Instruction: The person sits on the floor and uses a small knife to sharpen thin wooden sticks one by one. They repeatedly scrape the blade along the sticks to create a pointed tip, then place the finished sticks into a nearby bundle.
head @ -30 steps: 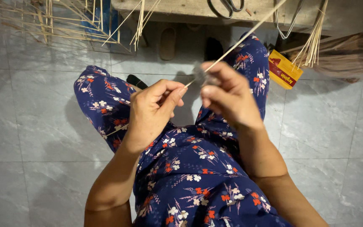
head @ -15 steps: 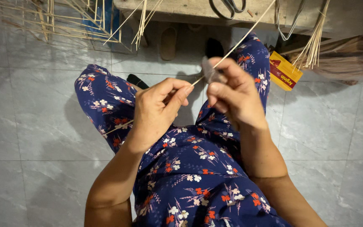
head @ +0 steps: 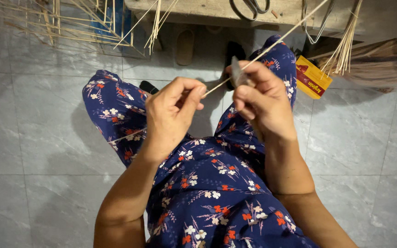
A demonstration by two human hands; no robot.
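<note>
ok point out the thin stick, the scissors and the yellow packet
thin stick (head: 279,42), head view, on the bare stretch rising past the right hand
scissors (head: 249,8), head view, on the dark handles on the wooden bench
yellow packet (head: 314,78), head view, on its printed face on the floor

Both forearms are held out over the lap, bent at the elbows. The left hand (head: 171,115) is curled, thumb and forefinger pinched together in a tight grip. The right hand (head: 263,103) is closed too, fingers folded inward, knuckles raised.

Thin pale stick (head: 272,46) (slanted, pinched).
</note>
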